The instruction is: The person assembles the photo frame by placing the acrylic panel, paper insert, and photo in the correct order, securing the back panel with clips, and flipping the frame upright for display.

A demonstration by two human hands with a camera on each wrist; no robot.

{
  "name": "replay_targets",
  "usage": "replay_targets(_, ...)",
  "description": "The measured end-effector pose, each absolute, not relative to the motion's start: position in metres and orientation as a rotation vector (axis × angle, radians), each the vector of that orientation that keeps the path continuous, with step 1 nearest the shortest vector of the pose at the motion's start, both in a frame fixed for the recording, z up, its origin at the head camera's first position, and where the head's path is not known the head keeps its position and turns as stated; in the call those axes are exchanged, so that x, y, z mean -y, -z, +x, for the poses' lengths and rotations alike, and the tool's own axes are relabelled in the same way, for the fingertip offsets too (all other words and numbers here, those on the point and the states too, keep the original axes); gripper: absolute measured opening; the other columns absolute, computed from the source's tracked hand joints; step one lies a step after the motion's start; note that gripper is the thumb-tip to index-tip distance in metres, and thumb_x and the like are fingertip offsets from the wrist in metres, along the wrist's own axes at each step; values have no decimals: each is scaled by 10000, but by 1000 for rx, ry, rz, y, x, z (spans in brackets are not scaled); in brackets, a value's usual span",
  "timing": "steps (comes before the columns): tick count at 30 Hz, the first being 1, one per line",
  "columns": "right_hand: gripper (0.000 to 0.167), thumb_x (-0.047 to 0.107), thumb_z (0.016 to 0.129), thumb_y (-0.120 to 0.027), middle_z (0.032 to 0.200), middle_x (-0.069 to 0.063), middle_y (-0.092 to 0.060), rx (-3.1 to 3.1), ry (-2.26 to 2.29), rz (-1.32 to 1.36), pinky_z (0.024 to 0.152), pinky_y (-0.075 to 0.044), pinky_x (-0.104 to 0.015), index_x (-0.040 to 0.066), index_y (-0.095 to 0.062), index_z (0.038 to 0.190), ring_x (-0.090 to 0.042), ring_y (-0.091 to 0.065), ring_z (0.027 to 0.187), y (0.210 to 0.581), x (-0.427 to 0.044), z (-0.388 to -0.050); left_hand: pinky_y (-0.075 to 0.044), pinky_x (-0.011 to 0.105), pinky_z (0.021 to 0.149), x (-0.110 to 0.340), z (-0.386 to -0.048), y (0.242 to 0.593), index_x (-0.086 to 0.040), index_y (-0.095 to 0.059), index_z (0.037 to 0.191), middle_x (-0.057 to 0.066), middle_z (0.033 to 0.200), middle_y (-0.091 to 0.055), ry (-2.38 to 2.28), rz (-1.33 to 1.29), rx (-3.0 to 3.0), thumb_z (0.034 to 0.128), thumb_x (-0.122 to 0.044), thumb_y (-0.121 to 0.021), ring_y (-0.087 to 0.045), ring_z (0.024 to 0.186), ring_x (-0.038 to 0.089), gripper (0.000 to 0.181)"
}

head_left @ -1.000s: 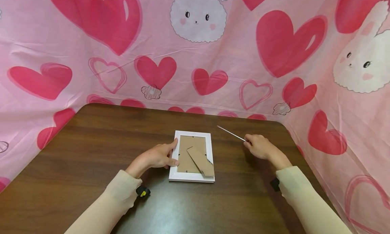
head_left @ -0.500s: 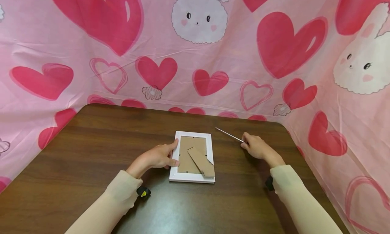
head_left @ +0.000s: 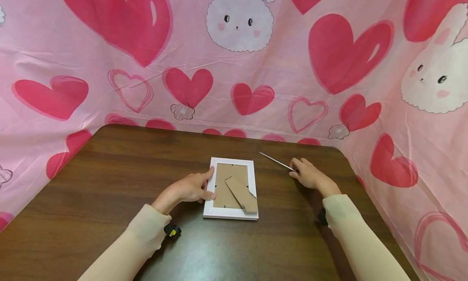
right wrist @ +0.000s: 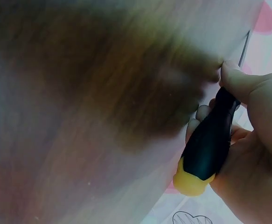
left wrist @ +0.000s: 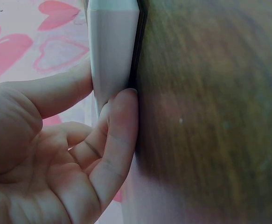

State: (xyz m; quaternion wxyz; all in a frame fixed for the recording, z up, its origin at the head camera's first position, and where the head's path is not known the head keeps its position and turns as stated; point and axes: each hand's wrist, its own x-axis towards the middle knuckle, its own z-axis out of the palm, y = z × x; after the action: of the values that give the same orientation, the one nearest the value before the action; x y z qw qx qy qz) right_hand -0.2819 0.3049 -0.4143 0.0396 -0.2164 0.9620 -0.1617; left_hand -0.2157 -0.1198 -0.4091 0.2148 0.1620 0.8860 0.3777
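A white picture frame (head_left: pixel 228 212) lies back side up on the table, its brown backing board (head_left: pixel 223 171) showing. The cardboard stand (head_left: pixel 241 191) on the backing slants toward the lower right corner. My left hand (head_left: pixel 188 187) grips the frame's left edge, thumb on the upper face; the left wrist view shows fingers (left wrist: pixel 119 126) against the frame's side. My right hand (head_left: pixel 310 176) holds a screwdriver, whose metal shaft (head_left: pixel 276 160) points left and away. Its black and yellow handle (right wrist: pixel 208 144) lies in the right palm in the right wrist view.
The brown wooden table (head_left: pixel 109 183) spans the space below both arms. A pink curtain (head_left: pixel 219 69) with hearts and rabbits hangs along its back and sides. Black wrist cameras (head_left: pixel 172 230) sit at the cuffs.
My right hand has shifted slightly to the left with the screwdriver, and has barely moved in the last half second. The left hand and the picture frame have stayed in place.
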Motion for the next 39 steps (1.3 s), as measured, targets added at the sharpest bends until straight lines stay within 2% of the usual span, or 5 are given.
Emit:
replay_targets(15, 123, 124, 1062, -644, 1067, -178, -549, -2943, 456, -556, 858, -476, -580, 50, -561, 1115, -399, -546, 985, 416, -304, -282, -557, 314, 692, 119, -212, 407, -9, -224, 1673, 92, 849, -604, -1028, 454, -2460, 941, -174, -825, -666, 684, 192, 961)
replay_targets(22, 194, 208, 1079, -621, 1162, -191, -562, -2996, 481, -487, 919, -419, -630, 60, -604, 1203, -448, -515, 1097, 412, -298, -282, -496, 319, 663, 123, -213, 410, -41, -187, 1690, 80, 821, -604, -1029, 457, -2476, 951, -238, -821, -622, 691, 193, 994)
replay_targets(29, 264, 158, 1056, -638, 1178, -209, -573, -3077, 675, -514, 981, -447, -614, 6, -634, 1272, -438, -537, 1133, 399, -276, -279, -456, 304, 629, 126, -210, 412, -18, -84, 1694, 59, 799, -595, -1067, 498, -2481, 967, -325, -800, -586, 677, 182, 1066)
replay_targets(34, 302, 127, 1044, -647, 1225, -232, -578, -3064, 874, -517, 1017, -494, -596, -21, -615, 1305, -419, -603, 1162, 389, -253, -276, -460, 318, 637, 123, -199, 405, 77, -209, 1639, 77, 835, -607, -1061, 388, -2510, 957, -272, -815, -580, 683, 193, 977)
replay_targets(39, 351, 140, 1046, -647, 1278, -252, -585, -3040, 988, -499, 1038, -484, -593, -31, -594, 1347, -418, -604, 1182, 381, -231, -274, -468, 328, 651, 123, -188, 404, 66, -448, 1445, 81, 859, -596, -1078, 357, -2548, 958, -245, -814, -571, 696, 194, 683)
